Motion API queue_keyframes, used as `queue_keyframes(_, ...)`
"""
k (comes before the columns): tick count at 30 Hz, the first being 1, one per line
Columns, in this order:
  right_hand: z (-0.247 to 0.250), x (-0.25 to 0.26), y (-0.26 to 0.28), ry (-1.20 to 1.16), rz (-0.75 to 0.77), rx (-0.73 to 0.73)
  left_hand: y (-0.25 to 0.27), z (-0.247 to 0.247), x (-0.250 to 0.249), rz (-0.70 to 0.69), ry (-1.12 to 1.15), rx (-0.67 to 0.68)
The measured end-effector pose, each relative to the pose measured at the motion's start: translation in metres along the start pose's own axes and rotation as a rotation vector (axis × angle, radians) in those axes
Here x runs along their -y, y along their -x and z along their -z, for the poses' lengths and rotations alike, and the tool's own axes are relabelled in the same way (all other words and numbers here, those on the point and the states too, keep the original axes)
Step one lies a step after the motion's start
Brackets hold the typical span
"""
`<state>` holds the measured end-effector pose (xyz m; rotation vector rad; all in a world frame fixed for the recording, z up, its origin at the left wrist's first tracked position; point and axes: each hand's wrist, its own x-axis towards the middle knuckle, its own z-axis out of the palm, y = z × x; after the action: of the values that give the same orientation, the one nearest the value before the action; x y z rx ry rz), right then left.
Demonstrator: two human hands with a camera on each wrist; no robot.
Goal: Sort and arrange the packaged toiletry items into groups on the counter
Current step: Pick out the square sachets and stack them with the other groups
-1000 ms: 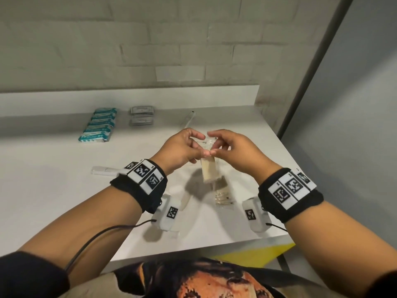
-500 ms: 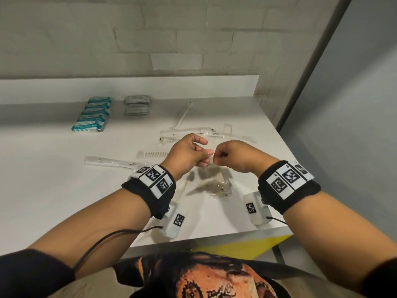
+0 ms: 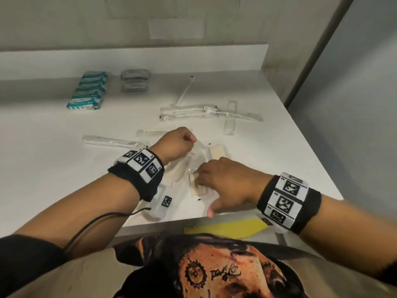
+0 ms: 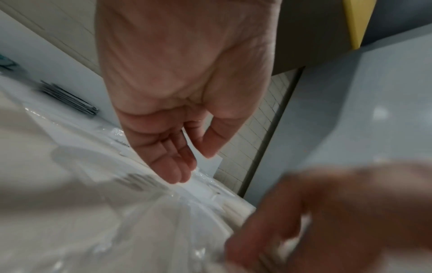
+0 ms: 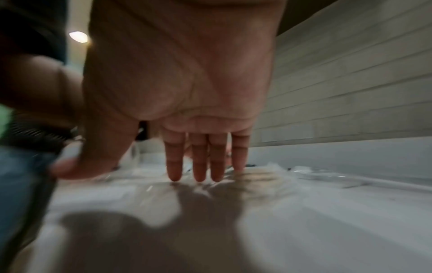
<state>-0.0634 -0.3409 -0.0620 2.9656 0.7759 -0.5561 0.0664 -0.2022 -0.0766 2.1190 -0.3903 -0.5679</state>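
**Clear sachets under both hands near the counter's front edge**

The right hand [image 3: 223, 181] lies flat on a small beige bar sealed in clear crinkly film [image 3: 198, 188]; in the right wrist view its 4 fingers [image 5: 198, 158] are straight and slightly apart, tips pressing the film onto the white counter [image 3: 53, 168], thumb splayed wide. The left hand [image 3: 174, 145] hovers just behind, over another loose clear wrapper [image 3: 198, 151]; its fingers [image 4: 173, 157] hang together, relaxed, and whether they touch the film I cannot tell. A second beige bar [image 3: 217, 152] sits just beyond.

Further back are a row of teal-and-white packets [image 3: 89, 91], 2 grey flat sachets [image 3: 135, 81] beside them, and clear-sleeved toothbrushes [image 3: 206, 111] to the right.

These sachets look light and slippery; the film is soft and will buckle, while the bar inside seems stiff. Likely the safest hold is a pinch across the bar's long sides through the film, not on the loose sealed ends, which could slide or tear.
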Motion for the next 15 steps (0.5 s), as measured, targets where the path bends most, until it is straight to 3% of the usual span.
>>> queue_keyframes(7,-0.012,0.023,0.002,0.157,0.09,-0.085,-0.004,0.001,0.001,0.004,0.115,-0.014)
queue_keyframes(10,-0.015,0.034,0.004,0.085,0.159,-0.146,-0.003,-0.003,0.0,0.053,0.111,0.018)
queue_keyframes(12,0.002,0.03,0.007,-0.082,0.089,-0.189,-0.004,-0.008,-0.002,0.09,0.109,0.068)
queue_keyframes(15,0.032,-0.004,0.012,-0.154,-0.227,-0.227,-0.002,-0.018,-0.01,0.139,0.185,0.128)
